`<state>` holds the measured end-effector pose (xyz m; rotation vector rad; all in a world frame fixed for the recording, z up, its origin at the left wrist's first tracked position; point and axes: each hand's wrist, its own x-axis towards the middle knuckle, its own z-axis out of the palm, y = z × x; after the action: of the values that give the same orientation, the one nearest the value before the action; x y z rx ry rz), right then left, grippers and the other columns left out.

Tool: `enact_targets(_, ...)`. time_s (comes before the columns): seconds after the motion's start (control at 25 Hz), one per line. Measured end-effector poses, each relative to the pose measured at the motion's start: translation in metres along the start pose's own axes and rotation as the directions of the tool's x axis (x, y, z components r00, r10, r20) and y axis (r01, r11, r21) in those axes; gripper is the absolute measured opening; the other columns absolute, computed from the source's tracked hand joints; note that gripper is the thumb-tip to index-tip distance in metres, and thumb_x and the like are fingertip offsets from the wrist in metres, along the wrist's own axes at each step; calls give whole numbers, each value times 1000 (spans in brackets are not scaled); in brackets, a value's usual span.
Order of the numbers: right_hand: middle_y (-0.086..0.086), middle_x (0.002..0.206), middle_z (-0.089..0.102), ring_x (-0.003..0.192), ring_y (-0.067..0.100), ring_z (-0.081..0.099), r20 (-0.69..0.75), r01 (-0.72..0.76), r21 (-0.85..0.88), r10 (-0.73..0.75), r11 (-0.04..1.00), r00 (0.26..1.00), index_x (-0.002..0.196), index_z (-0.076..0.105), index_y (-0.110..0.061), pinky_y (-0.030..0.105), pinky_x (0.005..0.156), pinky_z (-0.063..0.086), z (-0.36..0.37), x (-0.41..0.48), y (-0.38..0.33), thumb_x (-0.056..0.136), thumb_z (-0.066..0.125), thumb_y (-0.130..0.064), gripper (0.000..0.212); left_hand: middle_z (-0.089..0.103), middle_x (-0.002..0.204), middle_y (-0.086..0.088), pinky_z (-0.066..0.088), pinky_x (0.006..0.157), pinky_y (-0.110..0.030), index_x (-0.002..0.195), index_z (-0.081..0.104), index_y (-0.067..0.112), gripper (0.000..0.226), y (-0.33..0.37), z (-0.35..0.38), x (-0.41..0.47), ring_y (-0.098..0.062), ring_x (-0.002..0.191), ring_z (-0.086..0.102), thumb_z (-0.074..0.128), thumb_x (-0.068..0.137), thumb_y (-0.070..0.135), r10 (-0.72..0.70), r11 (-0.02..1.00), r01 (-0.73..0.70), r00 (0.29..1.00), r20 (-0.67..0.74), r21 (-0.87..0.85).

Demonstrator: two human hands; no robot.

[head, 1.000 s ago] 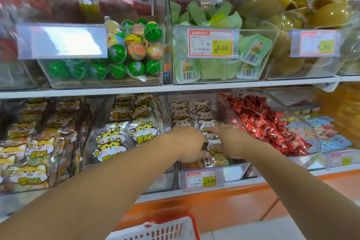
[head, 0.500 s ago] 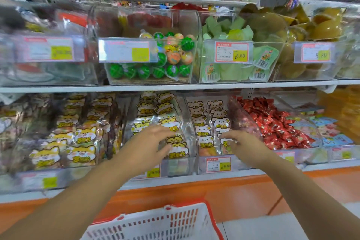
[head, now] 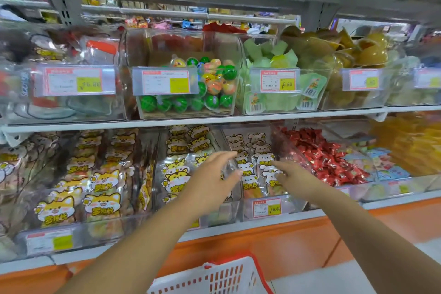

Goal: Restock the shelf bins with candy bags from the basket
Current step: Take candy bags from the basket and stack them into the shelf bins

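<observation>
Clear shelf bins line the lower shelf. One bin (head: 238,207) holds candy bags with a yellow cat print (head: 177,174); the bin to its right holds bags with a white bear print (head: 250,181). My left hand (head: 214,174) hovers in front of the wall between these two bins, fingers spread and relaxed, holding nothing. My right hand (head: 290,178) reaches into the bear-print bin with fingers extended, fingertips on the bags. The white and red basket (head: 214,277) sits below, at the bottom edge; its contents are hidden.
More cat-print bags (head: 102,188) fill the bins to the left. Red wrapped candies (head: 327,157) fill the bin to the right. The upper shelf carries bins of ball candies (head: 210,88), green jelly cups (head: 281,100) and yellow cups (head: 358,55). An orange base panel (head: 274,246) runs beneath.
The view pulled back and shifted left. My left hand moved left out of the bear-print bin and opened. My right hand stays at that bin's bags.
</observation>
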<state>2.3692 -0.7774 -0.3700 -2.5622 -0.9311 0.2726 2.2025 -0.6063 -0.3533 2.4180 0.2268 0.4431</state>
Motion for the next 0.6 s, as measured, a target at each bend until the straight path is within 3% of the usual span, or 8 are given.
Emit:
enact_targets(0.12, 13, 160, 11, 147, 28, 16, 120, 47, -179, -26, 983, 992, 154, 18, -15, 27, 112, 19, 2, 35, -2, 105, 35, -24, 52, 26, 156, 11, 27, 109, -27, 149, 32, 33, 53, 0, 10, 33, -10, 139, 32, 47, 99, 43, -31, 1000, 31, 999, -35, 1)
enact_targets(0.28, 13, 161, -4, 148, 36, -3, 165, 91, -367, -31, 926, 986, 155, 2, -25, 45, 120, 8, 25, 93, 10, 101, 32, -49, 67, 24, 159, 1, 21, 117, -35, 152, 26, 27, 59, -14, 30, 80, -19, 146, 21, 43, 99, 48, -75, 967, 74, 997, -2, 245)
enact_targets(0.44, 8, 161, -16, 148, 34, -12, 182, 76, -412, 0, 908, 983, 151, -16, -32, 49, 120, 2, 46, 123, 23, 92, 24, -69, 80, 18, 162, -1, 21, 120, -37, 153, 23, 25, 60, -34, 40, 110, -20, 148, 16, 38, 100, 48, -108, 920, 105, 994, -15, 378)
enact_targets(0.6, 8, 161, -13, 148, 32, -10, 177, 54, -488, 38, 871, 983, 152, -12, -28, 51, 120, 3, 54, 124, 33, 88, 25, -75, 88, 22, 160, -5, 24, 119, -38, 153, 23, 21, 58, -47, 44, 109, -23, 147, 20, 35, 101, 44, -130, 896, 123, 991, -13, 426)
